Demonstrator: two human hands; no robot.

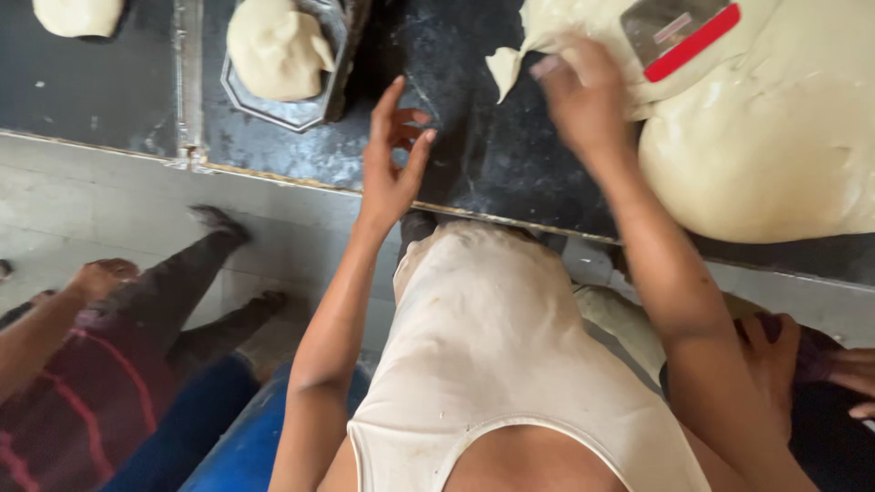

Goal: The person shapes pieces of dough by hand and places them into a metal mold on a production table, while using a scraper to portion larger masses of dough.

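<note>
My left hand (392,155) hovers open over the dark counter (474,146), fingers spread and holding nothing. My right hand (583,91) reaches further back and grips a small flap of pale dough (507,69) at the edge of a large dough mass (775,146). A metal scraper with a red handle (679,32) lies on top of that mass, just right of my right hand. To the left of my left hand, a rounded dough ball (273,50) sits in a metal tray (292,111).
Another dough ball (77,14) lies at the far left of the counter. The counter's front edge (273,175) runs across the view. A seated person's arm (55,319) and legs are at lower left. Another person's hand (852,369) is at lower right.
</note>
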